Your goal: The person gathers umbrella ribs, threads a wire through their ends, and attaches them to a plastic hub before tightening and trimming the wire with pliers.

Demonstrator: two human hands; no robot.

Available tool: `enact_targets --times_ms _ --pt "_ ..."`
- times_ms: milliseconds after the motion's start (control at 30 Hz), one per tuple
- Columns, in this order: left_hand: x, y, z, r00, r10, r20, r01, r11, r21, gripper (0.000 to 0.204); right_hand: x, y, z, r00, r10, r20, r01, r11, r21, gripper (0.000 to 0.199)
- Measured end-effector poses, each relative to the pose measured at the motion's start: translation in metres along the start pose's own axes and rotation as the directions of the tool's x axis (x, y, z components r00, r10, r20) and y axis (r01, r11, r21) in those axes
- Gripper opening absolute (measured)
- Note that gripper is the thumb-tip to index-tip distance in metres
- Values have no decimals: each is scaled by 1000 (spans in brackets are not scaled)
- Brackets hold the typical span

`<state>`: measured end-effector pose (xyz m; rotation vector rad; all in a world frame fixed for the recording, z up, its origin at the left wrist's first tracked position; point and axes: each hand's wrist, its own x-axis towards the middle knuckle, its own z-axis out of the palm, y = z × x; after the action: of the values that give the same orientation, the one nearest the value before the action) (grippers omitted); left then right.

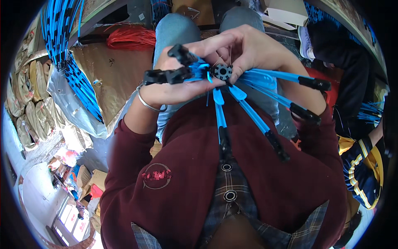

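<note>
Between my hands sits a small round black hub [222, 72] with notches around its rim. Blue ribs [250, 108] with black ends fan out from it to the right and toward my body, like an umbrella frame. My left hand [176, 89] is closed around more of these ribs, their black ends sticking out on its left. My right hand [259, 47] is closed too, its thumb against the hub's right side. Thin wire or thread [230, 56] stretches above the hub by the fingertips; its ends are hidden.
A large bundle of blue ribs [81, 89] lies at the left beside brown sheeting [112, 79]. Red strands [132, 38] lie behind it. Wrapped packages [37, 112] are stacked farther left. On the right, another person's dark-clothed leg [342, 54] and more blue ribs [370, 113] show.
</note>
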<state>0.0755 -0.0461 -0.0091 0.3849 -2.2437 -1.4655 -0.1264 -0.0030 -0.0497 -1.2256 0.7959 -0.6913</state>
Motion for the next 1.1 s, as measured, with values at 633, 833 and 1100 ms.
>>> enact_targets --times_ms 633,833,1100 --pt "32 3 -40 975 217 54 -216 856 470 54 21 -11 -3 978 -194 79 207 834 -512 63" --pt "-26 -5 -27 797 -385 -465 193 893 -407 53 19 2 14 950 -216 -227 97 892 -441 62" --pt "-40 -12 11 867 -235 -440 289 955 61 43 11 -7 54 857 -192 -478 -36 904 -426 63"
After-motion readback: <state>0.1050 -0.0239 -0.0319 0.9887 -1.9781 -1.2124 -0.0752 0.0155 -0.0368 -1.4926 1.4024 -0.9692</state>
